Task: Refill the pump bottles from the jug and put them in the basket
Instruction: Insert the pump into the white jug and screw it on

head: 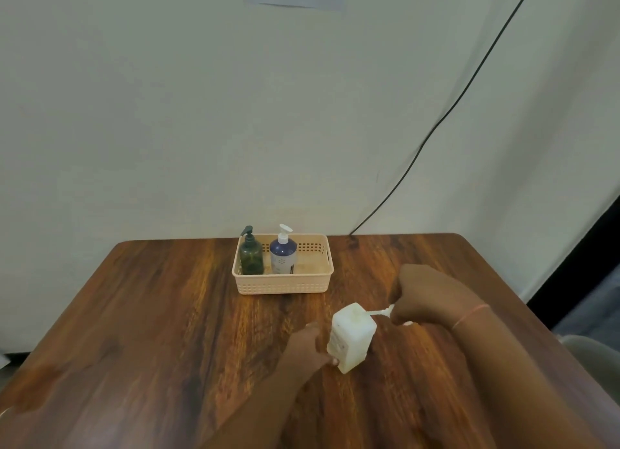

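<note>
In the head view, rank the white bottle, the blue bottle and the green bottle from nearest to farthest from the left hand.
1. White bottle: touching the left hand, front of table.
2. Blue bottle: middle of the basket.
3. Green bottle: basket's left end, only slightly farther.

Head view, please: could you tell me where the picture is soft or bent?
Head view: both hands and the white bottle are motion-blurred; the basket and its two bottles look sharper; the wide lens bows the table edges and the cable.
</note>
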{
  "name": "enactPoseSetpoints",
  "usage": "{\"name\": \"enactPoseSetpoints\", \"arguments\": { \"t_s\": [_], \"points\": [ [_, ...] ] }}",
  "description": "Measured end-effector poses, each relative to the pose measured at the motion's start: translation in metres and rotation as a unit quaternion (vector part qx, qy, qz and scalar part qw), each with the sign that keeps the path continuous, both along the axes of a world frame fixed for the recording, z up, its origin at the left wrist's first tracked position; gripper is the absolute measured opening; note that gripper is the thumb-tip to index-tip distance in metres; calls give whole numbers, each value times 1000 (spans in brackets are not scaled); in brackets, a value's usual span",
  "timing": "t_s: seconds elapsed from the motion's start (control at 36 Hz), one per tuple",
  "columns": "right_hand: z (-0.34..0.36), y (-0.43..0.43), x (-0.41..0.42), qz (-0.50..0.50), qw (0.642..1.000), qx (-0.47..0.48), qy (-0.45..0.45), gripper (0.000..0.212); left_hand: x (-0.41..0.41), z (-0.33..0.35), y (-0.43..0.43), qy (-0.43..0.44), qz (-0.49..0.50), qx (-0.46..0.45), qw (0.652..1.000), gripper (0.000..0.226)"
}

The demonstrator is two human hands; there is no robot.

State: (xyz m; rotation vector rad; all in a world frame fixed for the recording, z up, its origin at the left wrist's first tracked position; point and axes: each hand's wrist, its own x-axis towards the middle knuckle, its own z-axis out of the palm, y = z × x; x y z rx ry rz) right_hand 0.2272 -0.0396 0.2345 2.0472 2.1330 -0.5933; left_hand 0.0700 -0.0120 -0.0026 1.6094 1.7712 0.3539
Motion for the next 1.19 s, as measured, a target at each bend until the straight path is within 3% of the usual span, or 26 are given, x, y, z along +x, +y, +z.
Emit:
{"name": "enactPoseSetpoints", "arguments": {
  "t_s": [0.17,0.25,0.36,0.44,0.5,0.58,0.64,0.81,0.89,1.0,1.08,1.19],
  "points": [
    [-19,32,-22,87,994,10,-73,18,38,20,8,-78,49,14,996,99],
    [-35,51,-29,109,991,-8,-78,34,49,21,15,-93,61,32,993,91],
    [-58,71,-28,100,994,-11,-44,35,46,21,19,-65,51,48,995,79],
    [-75,76,-23,116,993,-33,-10,6,41,22,20,-73,40,48,995,80],
    [-84,79,-20,116,992,-37,14,24,38,21,20,-80,39,54,995,81],
    [-89,83,-18,96,995,-29,24,1,36,22,20,-84,32,59,994,80],
    [-94,87,-20,58,997,-27,45,25,35,23,21,-84,24,56,995,78],
    [-100,98,-27,-25,996,-64,59,21,32,30,23,-87,-10,46,995,74],
    [-96,101,-26,-38,993,-93,67,31,29,33,25,-81,-17,40,996,76],
    [-89,95,0,-33,984,-77,157,46,24,36,30,-70,-41,37,996,75],
    [-105,75,19,-31,966,-29,256,73,21,37,33,-61,-55,27,996,75],
    [-149,55,14,-46,936,73,342,42,20,38,32,-62,-69,36,995,74]
  ]
}}
